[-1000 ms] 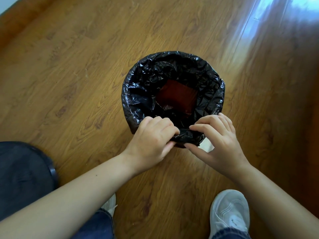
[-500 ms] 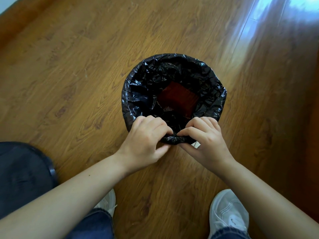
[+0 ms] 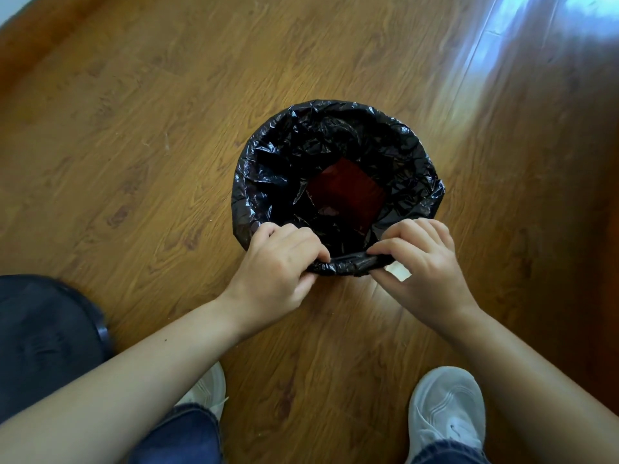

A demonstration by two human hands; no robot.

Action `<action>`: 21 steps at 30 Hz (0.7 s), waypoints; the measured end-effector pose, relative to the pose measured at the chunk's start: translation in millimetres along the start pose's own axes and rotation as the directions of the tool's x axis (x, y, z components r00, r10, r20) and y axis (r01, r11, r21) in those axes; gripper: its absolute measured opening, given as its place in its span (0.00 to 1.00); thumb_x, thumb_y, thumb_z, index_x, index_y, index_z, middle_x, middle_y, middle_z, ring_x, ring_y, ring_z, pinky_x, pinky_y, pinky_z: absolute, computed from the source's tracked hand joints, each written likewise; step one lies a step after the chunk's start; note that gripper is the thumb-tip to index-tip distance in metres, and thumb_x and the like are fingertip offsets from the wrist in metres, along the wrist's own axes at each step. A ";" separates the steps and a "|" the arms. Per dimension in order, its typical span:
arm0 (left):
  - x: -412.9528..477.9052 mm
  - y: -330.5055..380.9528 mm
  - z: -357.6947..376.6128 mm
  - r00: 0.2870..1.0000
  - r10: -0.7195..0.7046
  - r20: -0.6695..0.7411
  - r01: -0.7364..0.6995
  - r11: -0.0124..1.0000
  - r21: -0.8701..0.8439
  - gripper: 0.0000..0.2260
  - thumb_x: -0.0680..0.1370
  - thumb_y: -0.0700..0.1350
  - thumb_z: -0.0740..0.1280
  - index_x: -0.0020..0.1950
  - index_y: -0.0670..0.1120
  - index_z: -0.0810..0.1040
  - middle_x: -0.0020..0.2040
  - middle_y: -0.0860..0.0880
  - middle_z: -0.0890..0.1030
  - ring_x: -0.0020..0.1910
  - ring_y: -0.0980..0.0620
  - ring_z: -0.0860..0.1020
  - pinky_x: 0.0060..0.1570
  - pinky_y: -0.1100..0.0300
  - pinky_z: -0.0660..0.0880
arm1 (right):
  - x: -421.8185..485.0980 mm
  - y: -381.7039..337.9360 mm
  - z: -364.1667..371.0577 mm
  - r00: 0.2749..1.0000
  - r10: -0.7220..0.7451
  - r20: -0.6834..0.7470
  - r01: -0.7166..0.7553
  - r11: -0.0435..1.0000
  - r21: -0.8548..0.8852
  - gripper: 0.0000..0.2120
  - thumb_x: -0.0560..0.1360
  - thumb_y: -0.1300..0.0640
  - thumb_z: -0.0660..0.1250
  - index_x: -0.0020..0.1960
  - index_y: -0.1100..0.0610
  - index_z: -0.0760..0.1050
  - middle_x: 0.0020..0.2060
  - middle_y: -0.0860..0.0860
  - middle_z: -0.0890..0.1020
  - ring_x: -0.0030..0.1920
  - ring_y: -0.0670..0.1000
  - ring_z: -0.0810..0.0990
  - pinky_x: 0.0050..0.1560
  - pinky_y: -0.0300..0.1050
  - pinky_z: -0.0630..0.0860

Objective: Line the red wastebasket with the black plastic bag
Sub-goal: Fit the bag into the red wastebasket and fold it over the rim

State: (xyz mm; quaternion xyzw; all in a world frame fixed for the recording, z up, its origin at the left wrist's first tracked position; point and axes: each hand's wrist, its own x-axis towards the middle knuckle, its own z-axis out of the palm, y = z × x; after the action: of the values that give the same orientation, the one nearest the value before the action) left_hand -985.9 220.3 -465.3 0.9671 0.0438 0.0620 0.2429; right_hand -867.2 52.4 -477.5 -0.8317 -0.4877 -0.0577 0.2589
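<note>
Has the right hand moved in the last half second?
Yes: the right hand has slid right along the bag's near rim, away from the left hand, judged against the still shoe.

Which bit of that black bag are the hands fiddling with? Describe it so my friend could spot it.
On the wooden floor sits a crinkled black bag, spread open in a ring. Look at the near side of its rim, between the left hand and the right hand. There the plastic is bunched into a tight roll, while the rest of the rim lies spread and wrinkled.
</note>
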 end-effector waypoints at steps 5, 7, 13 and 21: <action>-1.1 -15.3 -8.0 0.999 0.020 0.028 -0.021 0.999 0.039 0.09 0.64 0.31 0.66 0.41 0.41 0.79 0.40 0.46 0.81 0.41 0.45 0.78 0.49 0.55 0.68 | 0.4 7.4 -3.2 1.000 0.005 -0.005 -0.006 0.999 -0.047 0.04 0.65 0.62 0.71 0.39 0.61 0.80 0.36 0.56 0.80 0.39 0.56 0.79 0.54 0.47 0.64; -2.8 -20.7 -11.0 0.998 0.023 0.059 -0.026 0.998 0.063 0.10 0.64 0.31 0.66 0.42 0.40 0.79 0.40 0.45 0.81 0.41 0.44 0.78 0.50 0.56 0.67 | -1.2 6.8 -2.2 1.000 0.001 0.004 -0.001 0.999 -0.051 0.04 0.65 0.61 0.71 0.39 0.61 0.80 0.36 0.55 0.80 0.39 0.56 0.79 0.55 0.48 0.64; -7.1 -10.1 -6.6 0.997 0.040 0.071 -0.044 0.997 0.062 0.20 0.67 0.53 0.67 0.54 0.42 0.76 0.49 0.46 0.79 0.51 0.47 0.75 0.61 0.53 0.62 | -3.2 -3.6 3.5 1.000 0.026 -0.017 -0.026 1.000 0.017 0.03 0.65 0.61 0.72 0.37 0.60 0.80 0.34 0.54 0.79 0.37 0.55 0.78 0.53 0.46 0.64; -3.7 5.1 4.5 0.998 0.047 0.037 -0.047 0.999 -0.002 0.06 0.71 0.43 0.64 0.43 0.44 0.78 0.40 0.49 0.79 0.40 0.48 0.76 0.45 0.56 0.65 | -6.0 -13.1 6.5 1.000 -0.010 0.023 0.009 0.999 0.038 0.06 0.67 0.55 0.72 0.39 0.58 0.80 0.36 0.52 0.79 0.40 0.53 0.78 0.54 0.48 0.64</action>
State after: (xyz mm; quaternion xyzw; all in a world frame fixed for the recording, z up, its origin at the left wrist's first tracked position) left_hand -988.6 213.3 -467.2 0.9687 0.0164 0.0500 0.2426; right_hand -882.4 56.0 -480.2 -0.8249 -0.4958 -0.0399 0.2687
